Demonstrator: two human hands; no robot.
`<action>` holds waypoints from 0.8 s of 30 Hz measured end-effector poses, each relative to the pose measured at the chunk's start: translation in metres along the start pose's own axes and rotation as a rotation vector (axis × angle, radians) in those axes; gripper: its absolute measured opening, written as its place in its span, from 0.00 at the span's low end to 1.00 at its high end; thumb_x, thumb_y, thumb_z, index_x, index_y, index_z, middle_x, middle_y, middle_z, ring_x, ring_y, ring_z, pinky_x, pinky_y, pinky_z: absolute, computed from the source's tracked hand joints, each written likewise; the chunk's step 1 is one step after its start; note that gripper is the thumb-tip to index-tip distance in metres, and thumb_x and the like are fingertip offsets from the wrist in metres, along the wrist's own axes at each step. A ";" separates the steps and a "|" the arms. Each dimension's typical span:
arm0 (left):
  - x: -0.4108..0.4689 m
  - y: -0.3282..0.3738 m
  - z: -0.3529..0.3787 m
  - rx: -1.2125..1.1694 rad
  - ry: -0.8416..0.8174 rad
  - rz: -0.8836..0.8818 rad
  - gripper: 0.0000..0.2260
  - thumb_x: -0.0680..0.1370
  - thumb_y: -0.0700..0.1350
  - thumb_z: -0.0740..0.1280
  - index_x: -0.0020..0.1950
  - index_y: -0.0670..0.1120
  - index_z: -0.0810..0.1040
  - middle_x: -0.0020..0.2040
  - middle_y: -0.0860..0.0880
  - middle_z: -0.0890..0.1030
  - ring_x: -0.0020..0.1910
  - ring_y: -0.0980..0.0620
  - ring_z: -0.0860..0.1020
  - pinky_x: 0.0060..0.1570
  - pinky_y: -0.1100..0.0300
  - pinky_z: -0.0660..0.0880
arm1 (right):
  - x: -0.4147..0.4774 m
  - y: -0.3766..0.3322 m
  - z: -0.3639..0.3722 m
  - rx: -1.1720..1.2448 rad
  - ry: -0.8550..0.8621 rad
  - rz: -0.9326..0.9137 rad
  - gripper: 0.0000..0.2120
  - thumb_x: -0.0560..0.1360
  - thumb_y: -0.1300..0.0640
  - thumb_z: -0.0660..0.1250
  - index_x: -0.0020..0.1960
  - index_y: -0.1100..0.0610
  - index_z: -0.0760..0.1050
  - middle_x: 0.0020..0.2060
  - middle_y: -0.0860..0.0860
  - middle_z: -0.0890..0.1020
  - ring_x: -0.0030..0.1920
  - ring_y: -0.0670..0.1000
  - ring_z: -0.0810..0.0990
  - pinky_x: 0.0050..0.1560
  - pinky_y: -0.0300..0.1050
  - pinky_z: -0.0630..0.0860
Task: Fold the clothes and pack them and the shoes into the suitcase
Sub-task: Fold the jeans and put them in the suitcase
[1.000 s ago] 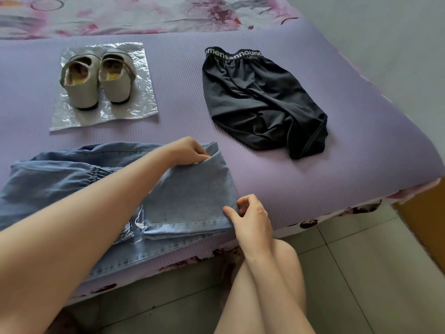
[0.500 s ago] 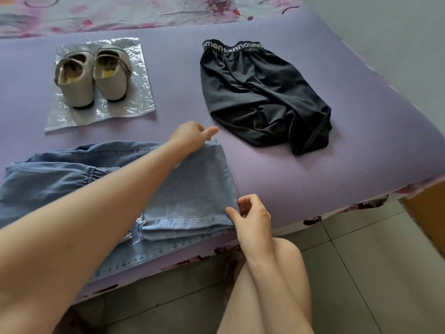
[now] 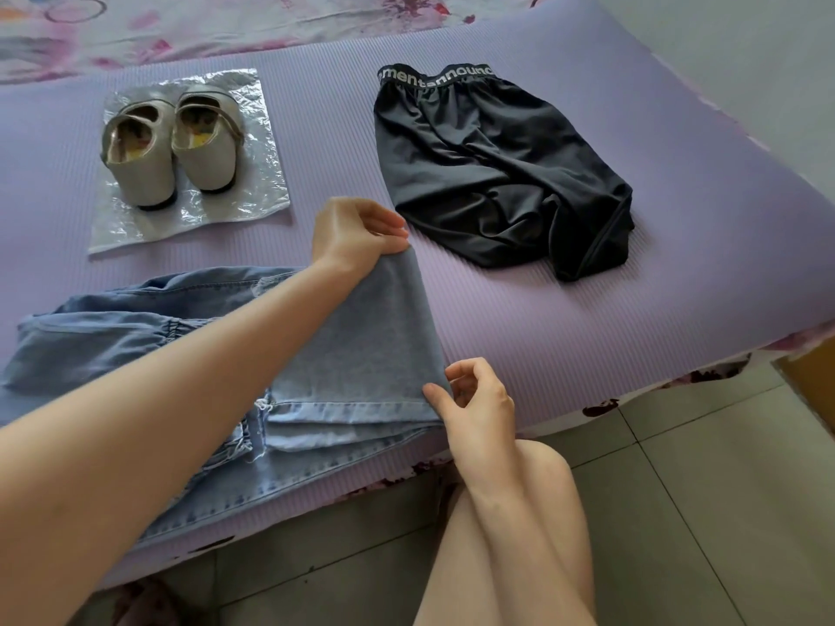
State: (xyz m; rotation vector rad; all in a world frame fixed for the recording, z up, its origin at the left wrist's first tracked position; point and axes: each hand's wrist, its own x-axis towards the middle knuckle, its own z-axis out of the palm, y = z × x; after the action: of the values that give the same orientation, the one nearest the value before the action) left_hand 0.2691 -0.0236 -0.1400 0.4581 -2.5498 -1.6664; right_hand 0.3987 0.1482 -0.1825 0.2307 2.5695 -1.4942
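Observation:
Light blue jeans (image 3: 352, 354) lie folded at the near edge of the purple mat (image 3: 587, 318). My left hand (image 3: 357, 234) pinches the far corner of the folded leg end and lifts it slightly. My right hand (image 3: 479, 404) pinches the near corner of the same fold at the hem. Black shorts (image 3: 492, 173) with a lettered waistband lie spread out at the back right. A pair of beige shoes (image 3: 171, 151) stands on a silver foil sheet (image 3: 253, 192) at the back left. No suitcase is in view.
A floral bedsheet (image 3: 271, 20) shows behind the mat. The bed edge runs along the front, with grey floor tiles (image 3: 700, 512) below. A brown box corner (image 3: 813, 386) sits at the right edge. My bare knee is under my right hand.
My left hand has taken hold of the far corner of the jeans fold and raised it. My right hand stays pinching the near corner.

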 end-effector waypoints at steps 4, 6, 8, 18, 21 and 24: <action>-0.002 -0.008 -0.002 -0.053 -0.092 -0.090 0.12 0.68 0.27 0.70 0.47 0.41 0.81 0.43 0.45 0.83 0.36 0.58 0.80 0.48 0.63 0.77 | -0.002 -0.001 0.002 0.022 -0.016 0.001 0.10 0.72 0.56 0.72 0.48 0.54 0.72 0.38 0.43 0.75 0.39 0.40 0.73 0.37 0.24 0.68; 0.003 -0.008 -0.004 0.068 -0.152 -0.171 0.10 0.71 0.31 0.70 0.50 0.41 0.81 0.49 0.41 0.83 0.43 0.53 0.80 0.52 0.60 0.76 | -0.002 0.000 0.002 0.020 -0.011 0.000 0.10 0.72 0.56 0.73 0.47 0.53 0.72 0.38 0.44 0.76 0.39 0.40 0.73 0.38 0.26 0.69; 0.009 0.002 -0.008 0.340 -0.126 -0.123 0.08 0.74 0.43 0.71 0.51 0.43 0.83 0.49 0.43 0.83 0.48 0.49 0.79 0.48 0.62 0.72 | -0.002 0.001 0.003 0.021 -0.020 0.004 0.10 0.72 0.56 0.72 0.47 0.53 0.72 0.39 0.44 0.76 0.39 0.40 0.74 0.38 0.26 0.70; 0.020 0.030 -0.014 0.723 -0.270 -0.167 0.22 0.71 0.56 0.72 0.53 0.38 0.79 0.41 0.42 0.80 0.38 0.44 0.79 0.43 0.55 0.78 | 0.003 0.001 0.007 0.019 -0.020 -0.002 0.08 0.73 0.56 0.71 0.44 0.53 0.71 0.37 0.42 0.76 0.38 0.40 0.74 0.35 0.28 0.69; 0.016 0.032 -0.019 0.651 -0.303 -0.196 0.22 0.72 0.53 0.72 0.56 0.37 0.78 0.41 0.43 0.79 0.35 0.46 0.78 0.37 0.59 0.77 | 0.002 0.000 0.008 0.023 -0.022 -0.005 0.08 0.73 0.56 0.71 0.45 0.53 0.71 0.37 0.43 0.76 0.38 0.40 0.74 0.36 0.27 0.69; 0.011 0.034 -0.017 0.617 -0.356 -0.232 0.22 0.74 0.53 0.70 0.59 0.36 0.78 0.44 0.43 0.79 0.32 0.51 0.76 0.31 0.63 0.76 | 0.001 -0.001 0.009 0.029 -0.020 -0.006 0.08 0.73 0.57 0.71 0.45 0.53 0.71 0.37 0.43 0.76 0.38 0.40 0.74 0.36 0.28 0.70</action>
State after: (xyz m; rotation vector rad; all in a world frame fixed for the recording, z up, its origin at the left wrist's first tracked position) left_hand 0.2546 -0.0289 -0.1031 0.5423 -3.3904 -1.0425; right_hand 0.3977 0.1402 -0.1857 0.2108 2.5368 -1.5285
